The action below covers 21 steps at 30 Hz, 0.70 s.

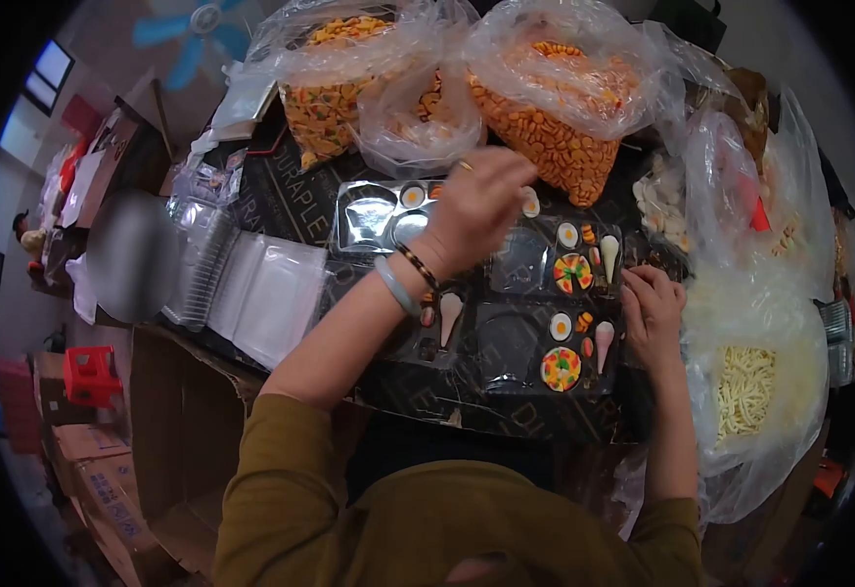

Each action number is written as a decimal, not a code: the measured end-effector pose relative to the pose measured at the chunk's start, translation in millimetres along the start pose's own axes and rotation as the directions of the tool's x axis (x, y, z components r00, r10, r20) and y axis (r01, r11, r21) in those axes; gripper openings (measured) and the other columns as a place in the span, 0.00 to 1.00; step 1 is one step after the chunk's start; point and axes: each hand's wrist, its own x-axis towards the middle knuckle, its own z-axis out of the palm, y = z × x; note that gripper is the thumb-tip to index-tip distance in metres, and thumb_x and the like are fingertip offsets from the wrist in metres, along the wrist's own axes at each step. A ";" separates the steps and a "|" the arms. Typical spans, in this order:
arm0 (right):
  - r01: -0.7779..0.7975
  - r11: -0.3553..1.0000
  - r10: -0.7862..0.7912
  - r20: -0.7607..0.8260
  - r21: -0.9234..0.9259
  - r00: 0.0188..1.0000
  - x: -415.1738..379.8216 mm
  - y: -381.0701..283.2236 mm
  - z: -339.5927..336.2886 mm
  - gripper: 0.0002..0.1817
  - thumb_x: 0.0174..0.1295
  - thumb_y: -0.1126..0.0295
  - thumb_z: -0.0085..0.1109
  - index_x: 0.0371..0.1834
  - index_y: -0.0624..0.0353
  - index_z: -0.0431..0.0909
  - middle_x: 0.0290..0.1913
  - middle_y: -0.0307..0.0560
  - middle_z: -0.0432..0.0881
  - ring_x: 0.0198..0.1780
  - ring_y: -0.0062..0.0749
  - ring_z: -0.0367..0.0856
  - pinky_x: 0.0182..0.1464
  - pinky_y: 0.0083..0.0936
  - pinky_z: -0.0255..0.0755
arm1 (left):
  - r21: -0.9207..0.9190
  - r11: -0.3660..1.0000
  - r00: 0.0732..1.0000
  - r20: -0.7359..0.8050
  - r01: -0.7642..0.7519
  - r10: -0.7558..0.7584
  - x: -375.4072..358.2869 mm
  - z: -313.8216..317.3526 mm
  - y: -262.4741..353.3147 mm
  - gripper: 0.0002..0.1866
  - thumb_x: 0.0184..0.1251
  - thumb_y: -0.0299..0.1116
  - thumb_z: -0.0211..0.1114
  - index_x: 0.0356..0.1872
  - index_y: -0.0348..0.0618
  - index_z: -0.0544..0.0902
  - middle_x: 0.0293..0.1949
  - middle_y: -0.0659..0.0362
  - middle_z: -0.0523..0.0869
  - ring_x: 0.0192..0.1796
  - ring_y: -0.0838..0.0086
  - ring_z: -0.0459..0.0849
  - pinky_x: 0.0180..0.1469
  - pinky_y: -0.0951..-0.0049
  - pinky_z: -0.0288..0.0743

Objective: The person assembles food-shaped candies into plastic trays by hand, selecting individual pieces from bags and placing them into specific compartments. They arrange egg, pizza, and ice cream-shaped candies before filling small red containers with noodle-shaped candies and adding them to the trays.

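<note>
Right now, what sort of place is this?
Probably a small packing workshop: big clear bags of orange toy pieces, black compartment trays partly filled with toy food, and stacked cardboard boxes by the table.

Colour-wise it's loud here: the clear trays (506, 293) on the black table (300, 205) hold little pizzas (561, 369) speckled red, yellow and green, fried eggs (561, 327) white with orange yolks, and pale pink-and-cream ice cream cones (450, 315). Along the far edge, see-through bags (555, 88) are stuffed with orange pieces; one at the right edge has pale yellow strips (745, 386). Sleeves (281, 460) are olive-mustard, and the left wrist has a pale green bangle (395, 286) plus a dark striped one.
</note>
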 end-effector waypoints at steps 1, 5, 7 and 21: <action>-0.015 1.000 0.015 -0.018 0.026 1.000 -2.4 -2.2 -4.3 0.12 0.58 0.70 0.62 0.45 0.57 0.82 0.47 0.44 0.80 0.49 0.36 0.76 0.56 0.32 0.57 | 0.032 0.995 0.985 -0.149 0.097 -0.092 10.2 -14.7 -17.4 0.14 0.57 0.21 0.67 0.46 0.39 0.82 0.47 0.51 0.82 0.52 0.57 0.81 0.53 0.63 0.75; -0.033 0.997 0.038 -0.066 0.073 0.997 -7.5 -15.4 -19.3 0.12 0.56 0.74 0.64 0.44 0.59 0.82 0.48 0.45 0.81 0.49 0.36 0.77 0.58 0.31 0.58 | 0.376 0.908 0.882 -0.472 0.185 0.016 47.1 -74.5 -92.0 0.09 0.62 0.22 0.63 0.43 0.37 0.83 0.42 0.50 0.83 0.48 0.59 0.82 0.50 0.65 0.76; -0.065 0.993 0.072 -0.074 0.098 0.995 -10.5 -19.6 -24.2 0.11 0.56 0.76 0.63 0.43 0.59 0.82 0.47 0.46 0.81 0.50 0.36 0.77 0.58 0.31 0.59 | 0.358 0.916 0.841 -0.539 0.182 0.044 70.5 -99.1 -138.9 0.08 0.61 0.22 0.61 0.40 0.39 0.83 0.40 0.51 0.83 0.46 0.55 0.81 0.50 0.60 0.75; -0.106 0.986 0.103 0.027 0.127 0.994 -2.1 -28.9 -6.8 0.09 0.55 0.77 0.64 0.40 0.58 0.83 0.42 0.43 0.83 0.45 0.37 0.78 0.56 0.32 0.62 | 0.834 0.463 0.742 0.102 0.299 -0.663 95.9 -90.8 -281.4 0.10 0.61 0.28 0.61 0.38 0.33 0.85 0.39 0.41 0.86 0.42 0.53 0.86 0.44 0.58 0.82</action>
